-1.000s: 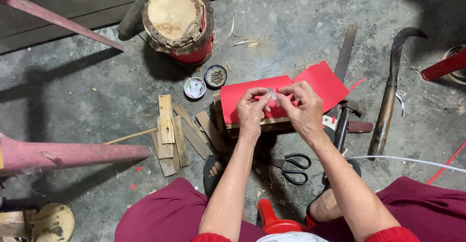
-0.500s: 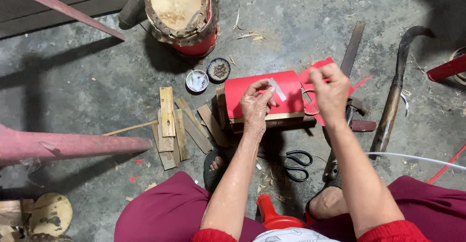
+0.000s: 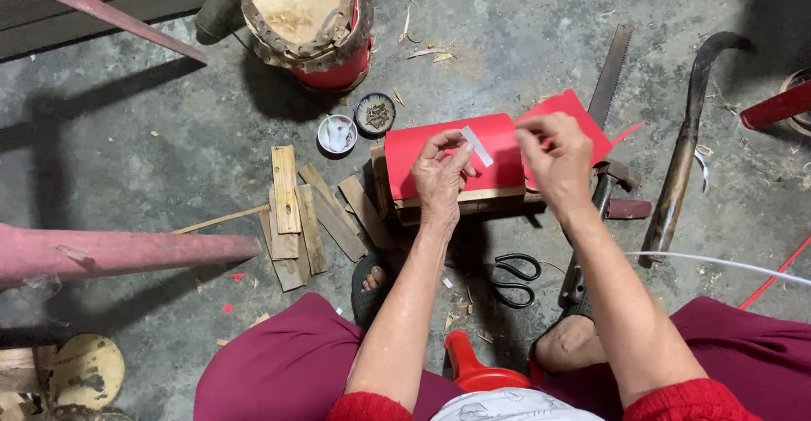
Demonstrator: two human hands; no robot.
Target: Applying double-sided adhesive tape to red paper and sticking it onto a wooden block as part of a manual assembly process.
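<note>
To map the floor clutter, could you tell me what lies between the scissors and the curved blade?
In the head view, a saw lies between the scissors and the curved blade.

Wooden block [image 3: 456, 197] mostly under red paper [image 3: 431, 146]; contents of two small dishes [image 3: 374, 114] too small to tell.

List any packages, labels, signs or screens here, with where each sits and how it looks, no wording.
No signs or screens.
Small white strip: label-like slip pinched in the left hand, above the red paper on the wooden block.
Two small round tins: on the concrete floor beside the red drum, open, one white inside, one dark.
Right hand: raised beside the strip.
</note>
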